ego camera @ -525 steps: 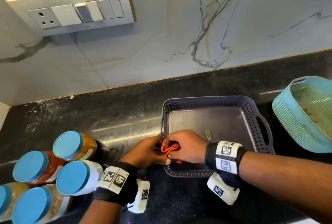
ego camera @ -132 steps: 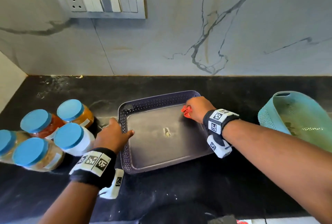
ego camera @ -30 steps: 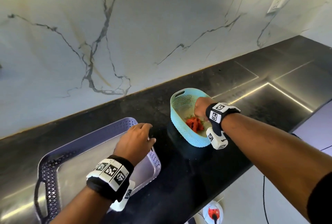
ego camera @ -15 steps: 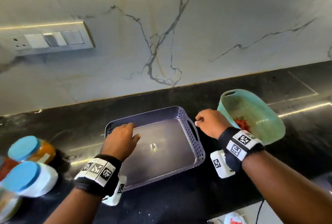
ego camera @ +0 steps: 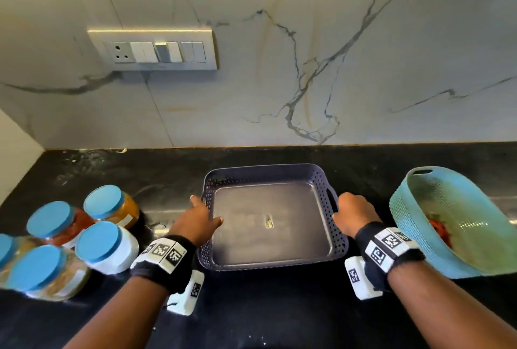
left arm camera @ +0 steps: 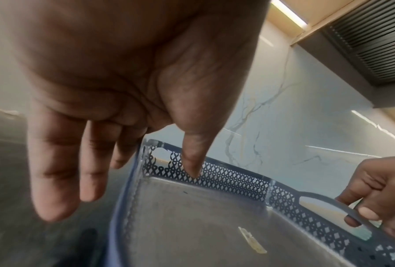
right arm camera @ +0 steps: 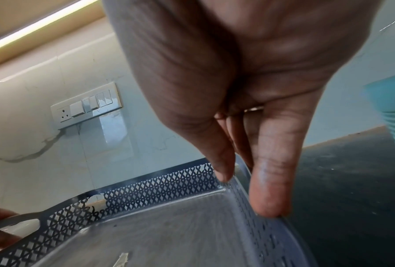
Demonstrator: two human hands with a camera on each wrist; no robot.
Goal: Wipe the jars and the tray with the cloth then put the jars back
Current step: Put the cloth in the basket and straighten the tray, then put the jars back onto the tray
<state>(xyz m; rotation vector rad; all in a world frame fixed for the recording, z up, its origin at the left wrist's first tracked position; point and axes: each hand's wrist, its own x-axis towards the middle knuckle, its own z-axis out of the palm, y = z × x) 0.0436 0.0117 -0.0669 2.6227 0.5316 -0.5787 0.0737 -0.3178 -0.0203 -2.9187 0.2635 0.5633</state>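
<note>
My left hand (ego camera: 198,224) grips the tray's (ego camera: 268,171) left rim, thumb inside; right hand (ego camera: 354,216) pinches its right handle. Jars (ego camera: 106,245) wait left, one cut off. Cloth (ego camera: 439,232) half-hidden in the basket (ego camera: 414,239).

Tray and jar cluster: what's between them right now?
In the head view the left hand sits between them, gripping the tray's left rim. Behind the hand there is only bare black counter before the blue-lidded jars.
</note>
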